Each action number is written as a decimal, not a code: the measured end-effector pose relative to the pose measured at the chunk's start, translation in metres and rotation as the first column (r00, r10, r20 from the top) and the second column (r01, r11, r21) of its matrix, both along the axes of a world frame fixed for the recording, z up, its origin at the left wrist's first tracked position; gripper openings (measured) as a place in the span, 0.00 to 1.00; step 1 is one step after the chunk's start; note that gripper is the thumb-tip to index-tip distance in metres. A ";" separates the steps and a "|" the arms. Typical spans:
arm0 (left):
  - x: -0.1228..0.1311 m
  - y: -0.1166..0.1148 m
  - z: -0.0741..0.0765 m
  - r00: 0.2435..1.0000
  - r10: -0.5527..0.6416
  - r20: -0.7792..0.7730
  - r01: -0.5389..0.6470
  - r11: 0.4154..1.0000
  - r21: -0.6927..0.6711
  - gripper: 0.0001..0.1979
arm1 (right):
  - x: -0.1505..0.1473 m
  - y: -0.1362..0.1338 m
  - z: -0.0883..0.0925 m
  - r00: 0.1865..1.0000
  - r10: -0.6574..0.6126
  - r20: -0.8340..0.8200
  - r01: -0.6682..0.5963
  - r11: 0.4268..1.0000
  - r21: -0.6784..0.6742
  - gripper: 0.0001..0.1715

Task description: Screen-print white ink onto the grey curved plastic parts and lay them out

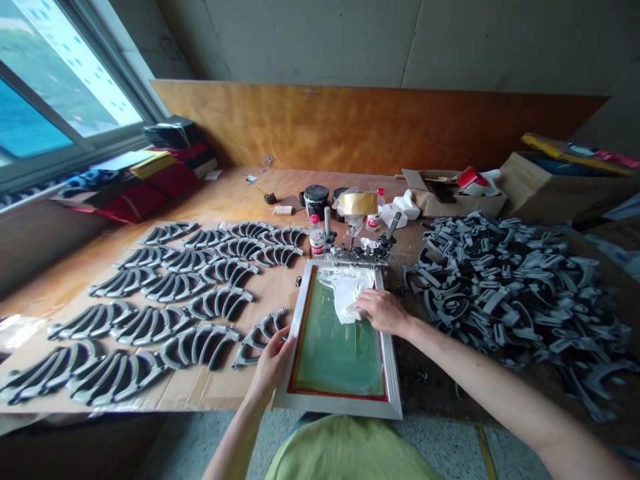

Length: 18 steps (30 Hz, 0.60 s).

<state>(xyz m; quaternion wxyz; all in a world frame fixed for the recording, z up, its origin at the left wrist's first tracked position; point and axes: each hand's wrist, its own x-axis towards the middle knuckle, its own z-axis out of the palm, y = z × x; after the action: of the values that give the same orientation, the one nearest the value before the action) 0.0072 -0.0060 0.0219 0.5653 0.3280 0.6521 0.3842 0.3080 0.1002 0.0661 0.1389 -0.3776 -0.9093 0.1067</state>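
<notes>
A screen-printing frame (pixel 393 373) with green mesh and a silver rim lies in front of me, hinged at its far end to a metal clamp (pixel 357 252). My left hand (pixel 273 363) grips the frame's left rim. My right hand (pixel 383 311) presses a white cloth (pixel 347 293) onto the mesh near the upper right. White ink or residue smears the mesh's far end.
Rows of grey curved plastic parts (pixel 165 313) lie on cardboard at left. A loose heap of the same parts (pixel 505 287) fills the right. Black ink tins (pixel 316 199), small bottles (pixel 316 237), a tape roll (pixel 357 203) and cardboard boxes (pixel 545 183) stand behind.
</notes>
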 end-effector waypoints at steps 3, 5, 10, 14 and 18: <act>0.000 0.001 0.015 1.000 -0.009 0.004 0.009 1.000 -0.023 0.38 | -0.009 0.035 0.021 0.983 -0.177 -0.038 0.176 0.983 -0.043 0.22; -0.002 0.003 0.030 1.000 -0.012 0.005 0.012 1.000 -0.021 0.40 | -0.017 0.060 0.033 0.954 -0.300 0.017 0.301 0.952 -0.054 0.34; -0.011 0.020 0.078 1.000 -0.006 -0.012 0.008 0.993 0.115 0.30 | 0.004 0.089 0.056 0.846 -0.533 -0.020 0.533 0.842 0.090 0.35; -0.002 0.055 0.118 0.987 0.015 0.161 -0.069 0.941 0.332 0.28 | 0.058 0.080 0.039 0.679 -0.696 -0.236 0.725 0.686 0.064 0.20; 0.018 0.096 0.153 0.953 -0.016 0.302 -0.146 0.850 0.506 0.21 | 0.071 0.041 -0.011 0.725 -0.671 -0.154 0.663 0.741 -0.105 0.12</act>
<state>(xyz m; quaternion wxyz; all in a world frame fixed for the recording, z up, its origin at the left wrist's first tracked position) 0.0256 0.0899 0.1749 0.5322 0.3854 0.4423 0.6105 0.3790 0.1415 0.0552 0.2423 -0.6705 -0.6937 0.1028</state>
